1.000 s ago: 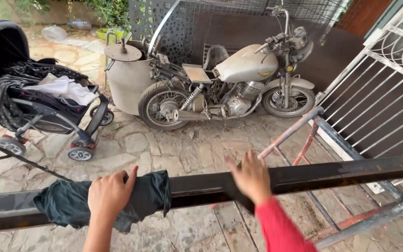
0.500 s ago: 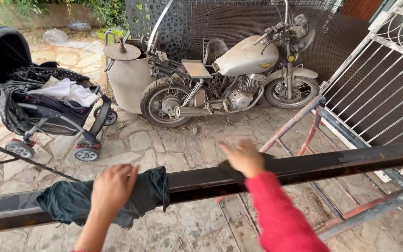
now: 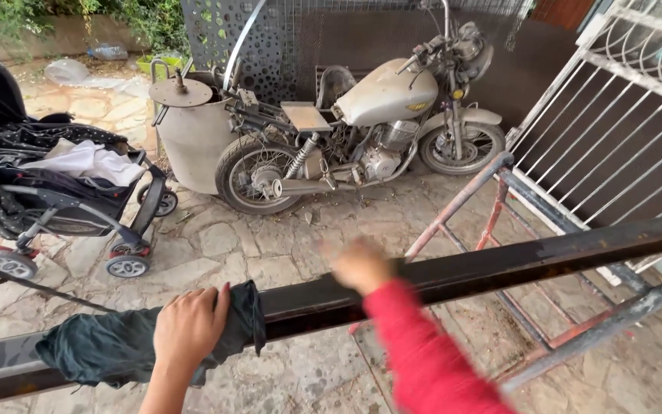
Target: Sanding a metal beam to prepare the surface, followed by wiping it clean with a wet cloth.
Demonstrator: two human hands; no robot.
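Note:
A long dark metal beam (image 3: 499, 264) runs across the view from lower left to right. A dark green cloth (image 3: 101, 349) is draped over its left part. My left hand (image 3: 187, 330) rests on the cloth, fingers curled over it and the beam. My right hand (image 3: 360, 266), in a red sleeve, is blurred and sits on top of the beam near its middle; I cannot tell whether it grips the beam.
Below stand a grey motorcycle (image 3: 362, 130), a metal drum (image 3: 189, 130) behind it and a black baby stroller (image 3: 47, 192) on a stone-paved floor. A rusty red metal frame (image 3: 492, 222) lies at right, beside a white barred gate (image 3: 622, 115).
My right hand has slid left along the beam toward the middle. My left hand stays on the cloth. The view has shifted slightly.

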